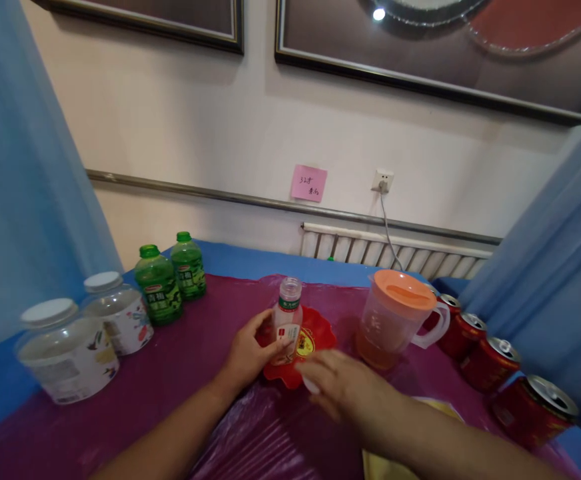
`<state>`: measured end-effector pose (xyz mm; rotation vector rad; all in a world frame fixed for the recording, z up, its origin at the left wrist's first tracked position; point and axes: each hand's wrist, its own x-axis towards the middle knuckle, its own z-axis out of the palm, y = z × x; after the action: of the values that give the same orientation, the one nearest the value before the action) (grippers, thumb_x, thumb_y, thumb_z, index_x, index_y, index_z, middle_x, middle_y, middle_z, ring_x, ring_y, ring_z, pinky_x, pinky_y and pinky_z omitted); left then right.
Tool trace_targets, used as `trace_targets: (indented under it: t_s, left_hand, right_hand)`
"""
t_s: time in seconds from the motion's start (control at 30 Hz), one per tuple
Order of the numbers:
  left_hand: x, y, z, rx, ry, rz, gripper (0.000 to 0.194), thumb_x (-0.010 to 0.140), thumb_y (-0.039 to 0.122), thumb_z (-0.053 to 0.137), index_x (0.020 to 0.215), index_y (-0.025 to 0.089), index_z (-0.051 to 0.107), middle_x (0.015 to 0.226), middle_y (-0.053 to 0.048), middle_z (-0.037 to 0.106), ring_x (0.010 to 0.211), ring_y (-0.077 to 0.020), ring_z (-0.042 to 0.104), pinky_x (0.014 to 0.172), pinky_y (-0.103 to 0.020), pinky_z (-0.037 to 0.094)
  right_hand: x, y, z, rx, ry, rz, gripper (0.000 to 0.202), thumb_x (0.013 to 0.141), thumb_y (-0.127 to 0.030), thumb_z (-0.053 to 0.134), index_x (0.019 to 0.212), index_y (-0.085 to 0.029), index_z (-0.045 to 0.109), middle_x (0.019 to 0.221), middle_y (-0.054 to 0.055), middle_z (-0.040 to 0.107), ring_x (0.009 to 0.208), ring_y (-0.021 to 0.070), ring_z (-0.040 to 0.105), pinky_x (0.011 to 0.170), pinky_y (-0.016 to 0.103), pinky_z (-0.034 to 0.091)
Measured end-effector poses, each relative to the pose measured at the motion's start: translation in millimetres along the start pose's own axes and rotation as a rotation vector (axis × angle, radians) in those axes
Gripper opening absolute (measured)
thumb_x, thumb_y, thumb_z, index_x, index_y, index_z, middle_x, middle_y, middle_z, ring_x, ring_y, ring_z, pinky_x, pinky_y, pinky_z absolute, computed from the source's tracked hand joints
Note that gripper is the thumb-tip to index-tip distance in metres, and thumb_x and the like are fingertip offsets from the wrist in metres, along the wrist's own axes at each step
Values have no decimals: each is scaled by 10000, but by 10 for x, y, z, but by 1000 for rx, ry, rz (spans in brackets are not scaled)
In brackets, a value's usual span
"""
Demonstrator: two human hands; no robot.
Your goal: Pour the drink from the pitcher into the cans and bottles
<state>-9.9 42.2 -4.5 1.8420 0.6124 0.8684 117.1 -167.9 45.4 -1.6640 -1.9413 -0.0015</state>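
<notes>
My left hand (250, 353) is closed round a small clear bottle (289, 317) with a green and white label. The bottle stands upright, and its neck is uncapped. A red scalloped plate (323, 327) with a yellow emblem lies around the bottle's base. Just right of the bottle, my right hand (338, 390) is closed, palm down, on a small white round piece (311, 385) that looks like a bottle cap. Most of that piece is hidden by my fingers. Near my right hand stands a clear pitcher (383, 333) with an orange lid and some amber liquid inside.
Two green bottles (158, 287) and two clear jars (65, 350) with white lids stand on the left. Several red cans (490, 363) line the right side. A yellow cloth (385, 467) lies under my right forearm. Purple plastic sheeting (195, 373) covers the blue table.
</notes>
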Motion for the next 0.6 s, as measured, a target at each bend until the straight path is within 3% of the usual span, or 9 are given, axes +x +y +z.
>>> trace_targets:
  t_s: [0.07,0.13,0.2,0.27,0.33,0.43,0.6]
  left_hand:
    - [-18,8,-7,5,-3,3,708,632,464,847,1248,172,655,1233,-131,737,1110,-321,704,1010,-488,545]
    - [-36,6,-17,8,-6,-2,724,629,460,854,1256,162,650,1254,-144,726,1132,-328,694,1021,-489,535]
    - [-53,2,-27,8,-21,-6,722,641,440,849,1273,161,640,1265,-147,721,1151,-331,686,1034,-491,527]
    - [-72,3,-36,16,-32,0,709,659,423,838,1289,173,633,1278,-140,716,1168,-330,677,1043,-488,521]
    - [-91,11,-42,33,-37,12,686,671,421,825,1288,190,636,1290,-125,712,1178,-326,672,1044,-476,521]
    - [-118,33,-45,58,-44,24,652,679,428,810,1271,208,648,1287,-102,715,1169,-317,672,1029,-449,531]
    - [-156,95,-51,102,-63,37,652,675,437,813,1272,227,654,1294,-85,711,1184,-312,656,1045,-434,516]
  right_hand:
    - [356,-46,-208,107,196,-53,393,940,-244,575,1332,-244,602,1254,80,688,1141,225,636,989,358,512]
    - [690,-35,-310,251,458,22,349,931,-314,626,1271,-235,617,1194,84,702,1086,223,653,962,371,515]
    - [940,30,-276,402,660,128,336,905,-381,675,1198,-223,626,1115,78,715,992,216,671,907,371,525]
    - [1078,118,-145,551,760,188,340,892,-424,691,1147,-208,626,1111,82,714,976,215,672,894,369,522]
    - [1114,198,15,679,791,217,329,897,-439,684,1118,-203,628,1149,91,710,1009,217,670,905,370,518]
    - [1058,284,179,761,723,236,324,882,-428,711,1113,-208,652,1159,89,717,1032,225,669,915,381,514]
    - [958,356,195,773,624,181,300,884,-401,726,1115,-214,684,1180,89,718,1083,237,657,922,384,509]
